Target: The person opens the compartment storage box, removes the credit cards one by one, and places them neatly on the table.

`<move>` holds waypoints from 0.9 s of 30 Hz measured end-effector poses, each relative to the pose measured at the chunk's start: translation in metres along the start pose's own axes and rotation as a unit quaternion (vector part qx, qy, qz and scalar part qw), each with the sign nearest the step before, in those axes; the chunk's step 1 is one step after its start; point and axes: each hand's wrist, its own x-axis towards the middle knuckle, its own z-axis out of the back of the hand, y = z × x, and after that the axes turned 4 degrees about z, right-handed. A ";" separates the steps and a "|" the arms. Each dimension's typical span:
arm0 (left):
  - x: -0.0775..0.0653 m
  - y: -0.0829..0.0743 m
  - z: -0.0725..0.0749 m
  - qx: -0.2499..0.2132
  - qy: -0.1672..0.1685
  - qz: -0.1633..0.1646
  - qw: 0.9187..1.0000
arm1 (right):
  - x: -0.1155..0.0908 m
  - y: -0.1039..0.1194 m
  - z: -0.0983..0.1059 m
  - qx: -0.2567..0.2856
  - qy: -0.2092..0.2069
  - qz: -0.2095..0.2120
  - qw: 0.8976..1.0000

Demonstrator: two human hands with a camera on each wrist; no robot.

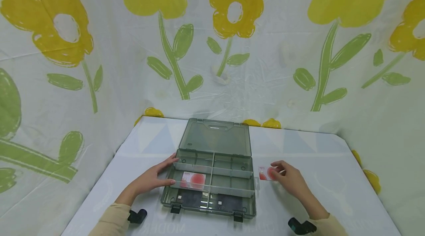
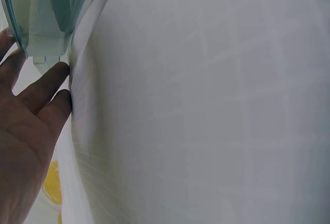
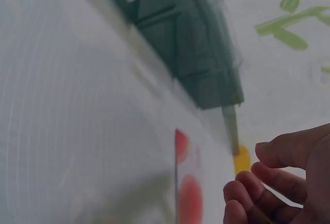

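Observation:
A translucent grey-green compartment box [image 1: 232, 181] lies on the table with its lid tipped back. One white card with red circles [image 1: 193, 180] sits in its middle left compartment; black cards marked VIP [image 1: 190, 198] lie in the front ones. My left hand [image 1: 153, 179] rests at the box's left side, fingers spread and fairly straight, thumb over the wall. To the right of the box, a second red-and-white card [image 1: 263, 173] lies flat on the table. My right hand [image 1: 292, 180] hovers at that card's right edge, fingers loosely bent; in the right wrist view they stand apart from it.
The raised lid [image 1: 216, 138] reaches toward the back of the white table [image 1: 299, 147]. Two black latches [image 1: 175, 209] stick out at the box's front. A flowered curtain [image 1: 272, 81] encloses the table at the back and sides.

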 end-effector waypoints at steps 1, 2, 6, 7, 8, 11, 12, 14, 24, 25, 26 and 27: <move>0.000 0.000 0.000 -0.001 0.000 0.000 1.000 | -0.001 0.003 0.001 0.006 0.006 0.002 1.000; 0.000 0.000 0.000 0.000 0.001 0.000 1.000 | -0.002 0.007 0.001 0.015 0.013 0.005 1.000; 0.000 0.000 0.000 0.001 0.002 0.003 1.000 | -0.007 0.020 0.002 0.049 0.042 0.013 0.998; 0.000 0.000 0.000 0.002 0.002 0.004 1.000 | -0.009 0.023 0.002 0.057 0.050 0.014 0.997; 0.000 0.000 0.000 0.005 0.001 0.002 1.000 | -0.010 0.026 0.002 0.064 0.059 0.015 0.996; 0.000 0.000 0.000 0.007 0.000 0.003 1.000 | -0.015 0.038 0.003 0.079 0.087 0.025 0.993; 0.000 0.000 0.000 0.008 0.000 0.003 1.000 | -0.017 0.042 0.004 0.082 0.098 0.031 0.991; 0.000 0.000 0.000 0.008 0.000 0.001 1.000 | -0.021 0.049 0.004 0.083 0.121 0.050 0.988; 0.000 -0.001 -0.001 0.002 0.002 -0.003 1.000 | -0.040 0.076 -0.006 0.097 0.223 0.119 0.963; -0.001 -0.001 -0.001 0.003 0.002 -0.004 1.000 | -0.041 0.077 -0.009 0.100 0.233 0.121 0.960; -0.001 -0.002 -0.001 0.003 0.002 -0.005 1.000 | -0.042 0.078 -0.011 0.102 0.242 0.124 0.957; -0.001 -0.002 -0.001 0.003 0.001 -0.005 1.000 | -0.042 0.079 -0.013 0.105 0.252 0.127 0.954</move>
